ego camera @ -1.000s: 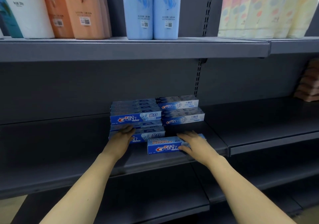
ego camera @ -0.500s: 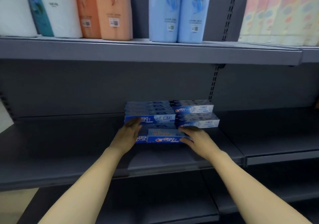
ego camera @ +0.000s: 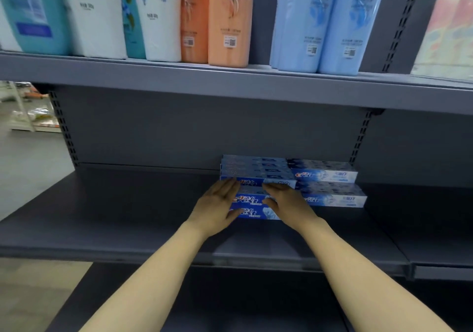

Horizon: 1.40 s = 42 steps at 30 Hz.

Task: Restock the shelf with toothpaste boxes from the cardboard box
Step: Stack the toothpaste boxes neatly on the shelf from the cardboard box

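Blue and white toothpaste boxes point(ego camera: 256, 169) lie stacked at the back of the dark grey middle shelf point(ego camera: 128, 216). A second stack of toothpaste boxes point(ego camera: 330, 175), two high, sits just to their right. Two front boxes point(ego camera: 249, 201) of the left stack show between my hands. My left hand point(ego camera: 217, 205) lies flat against the left end of these boxes, fingers stretched out. My right hand point(ego camera: 288, 200) rests flat over their right part and hides that end. Neither hand is wrapped around a box. The cardboard box is out of view.
The upper shelf point(ego camera: 230, 83) overhangs the stacks and carries white refill packs point(ego camera: 97, 14), orange bottles point(ego camera: 227, 19), light blue bottles point(ego camera: 317, 22) and pastel packs point(ego camera: 448, 32). A lower shelf point(ego camera: 230, 301) sits below my forearms. Shop floor point(ego camera: 28, 168) shows at the left.
My right hand has slid the front toothpaste box back and left into the left stack. Both hands now lie flat on the stack's front. The view has shifted left.
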Tool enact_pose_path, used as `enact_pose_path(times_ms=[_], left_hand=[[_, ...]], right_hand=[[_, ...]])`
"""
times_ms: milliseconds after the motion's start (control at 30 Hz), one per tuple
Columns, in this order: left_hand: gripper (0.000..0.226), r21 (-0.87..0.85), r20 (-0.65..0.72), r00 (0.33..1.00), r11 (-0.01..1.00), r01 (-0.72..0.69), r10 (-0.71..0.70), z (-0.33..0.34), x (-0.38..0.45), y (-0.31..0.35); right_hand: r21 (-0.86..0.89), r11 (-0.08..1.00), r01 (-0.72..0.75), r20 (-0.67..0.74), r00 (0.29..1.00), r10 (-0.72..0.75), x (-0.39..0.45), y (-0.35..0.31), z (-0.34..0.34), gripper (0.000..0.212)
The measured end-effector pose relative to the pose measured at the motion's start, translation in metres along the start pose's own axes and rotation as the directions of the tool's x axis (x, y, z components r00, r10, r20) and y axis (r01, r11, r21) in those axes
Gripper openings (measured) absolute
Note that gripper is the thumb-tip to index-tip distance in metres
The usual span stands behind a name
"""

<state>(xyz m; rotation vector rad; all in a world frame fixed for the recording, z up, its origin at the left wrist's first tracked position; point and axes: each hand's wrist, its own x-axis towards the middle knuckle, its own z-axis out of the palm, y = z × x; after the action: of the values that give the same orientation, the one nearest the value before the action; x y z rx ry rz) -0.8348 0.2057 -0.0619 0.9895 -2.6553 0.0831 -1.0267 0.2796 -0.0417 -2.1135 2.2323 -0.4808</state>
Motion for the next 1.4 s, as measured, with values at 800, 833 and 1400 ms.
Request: enact_pose_path(times_ms=[800, 833, 1400], left_hand=[[0.093, 0.037, -0.057, 0.994, 0.995, 0.092, -0.090, 0.030, 0.036, 0.004], [0.094, 0.037, -0.052, 0.995, 0.995, 0.090, -0.088, 0.030, 0.037, 0.003], [0.068, 0.006, 0.136, 0.980, 0.989, 0.146, -0.146, 0.009, 0.009, 0.038]], right_hand=[[-0.234, 0.972, 0.007, -0.037, 0.999, -0.016, 0.036, 0.021, 0.022, 0.057], [-0.242, 0.970, 0.001, -0.034, 0.999, -0.009, 0.036, 0.021, 0.022, 0.057], [-0.063, 0.955, -0.289, -0.295, 0.920, 0.259, -0.024, -0.013, 0.034, 0.061]])
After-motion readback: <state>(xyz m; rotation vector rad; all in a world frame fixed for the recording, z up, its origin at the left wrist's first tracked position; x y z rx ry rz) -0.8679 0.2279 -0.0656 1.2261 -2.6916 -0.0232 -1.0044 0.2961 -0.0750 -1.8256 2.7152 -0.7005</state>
